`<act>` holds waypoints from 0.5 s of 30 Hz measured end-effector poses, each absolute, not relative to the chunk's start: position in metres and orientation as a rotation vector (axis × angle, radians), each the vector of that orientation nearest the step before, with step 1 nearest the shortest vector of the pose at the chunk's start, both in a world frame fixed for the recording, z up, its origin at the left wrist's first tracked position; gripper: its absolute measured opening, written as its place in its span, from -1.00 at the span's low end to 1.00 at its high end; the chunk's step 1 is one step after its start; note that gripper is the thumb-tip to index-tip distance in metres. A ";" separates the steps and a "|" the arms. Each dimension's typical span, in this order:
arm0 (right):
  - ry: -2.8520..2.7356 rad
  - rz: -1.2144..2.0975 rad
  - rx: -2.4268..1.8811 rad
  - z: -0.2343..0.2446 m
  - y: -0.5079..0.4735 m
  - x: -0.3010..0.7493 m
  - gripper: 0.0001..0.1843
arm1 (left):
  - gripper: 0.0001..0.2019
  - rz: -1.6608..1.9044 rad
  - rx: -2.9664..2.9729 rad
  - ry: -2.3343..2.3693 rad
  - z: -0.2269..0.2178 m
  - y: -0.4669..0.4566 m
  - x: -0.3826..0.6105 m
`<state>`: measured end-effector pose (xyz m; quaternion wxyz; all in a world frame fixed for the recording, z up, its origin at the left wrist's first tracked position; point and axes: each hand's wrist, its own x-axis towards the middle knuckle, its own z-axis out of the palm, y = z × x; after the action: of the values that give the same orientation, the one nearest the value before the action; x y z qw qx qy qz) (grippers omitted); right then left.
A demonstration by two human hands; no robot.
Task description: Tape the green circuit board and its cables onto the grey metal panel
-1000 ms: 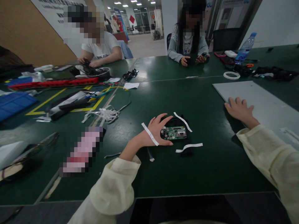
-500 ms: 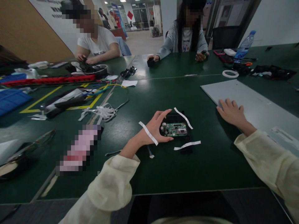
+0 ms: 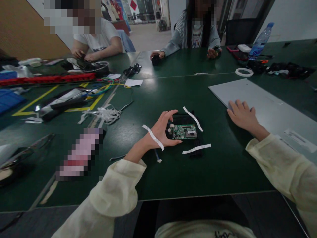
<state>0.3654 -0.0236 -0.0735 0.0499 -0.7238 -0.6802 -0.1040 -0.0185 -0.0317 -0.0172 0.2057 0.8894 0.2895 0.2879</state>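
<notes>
My left hand (image 3: 160, 130) curves around the left end of a green circuit board (image 3: 183, 131), thumb along the near side and index finger along the far side. Beneath the board is a black frame-like part (image 3: 196, 149). A white tape strip (image 3: 153, 137) lies across the back of this hand near the wrist. Two more tape strips sit by the board, a far one (image 3: 193, 119) and a near one (image 3: 196, 148). My right hand (image 3: 241, 115) rests flat, fingers spread, on the left edge of a large grey panel (image 3: 267, 109).
Left of me lie a phone-like object with a blurred pink screen (image 3: 80, 153), a tangle of white strips (image 3: 106, 114), and cables. A tape roll (image 3: 244, 72) and a water bottle (image 3: 261, 43) stand beyond the panel. Two people sit across the table (image 3: 160, 178), handling small things.
The whole view has tipped slightly downward, so things appear higher in the picture. Both my hands keep their places, at the circuit board and on the grey panel.
</notes>
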 end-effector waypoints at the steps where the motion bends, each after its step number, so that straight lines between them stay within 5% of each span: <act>1: -2.070 -0.312 -2.200 -0.073 -0.024 0.365 -0.36 | -0.01 0.798 2.482 0.796 -0.016 -0.032 -0.019; 15: -2.070 -0.248 -2.205 -0.070 -0.024 0.365 -0.36 | 0.02 1.238 2.288 0.741 -0.016 -0.023 -0.017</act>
<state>0.3649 -0.0238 -0.0699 0.0537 -0.7256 -0.6811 -0.0817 -0.0174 -0.0234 -0.0157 0.2163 0.8258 0.2675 0.4468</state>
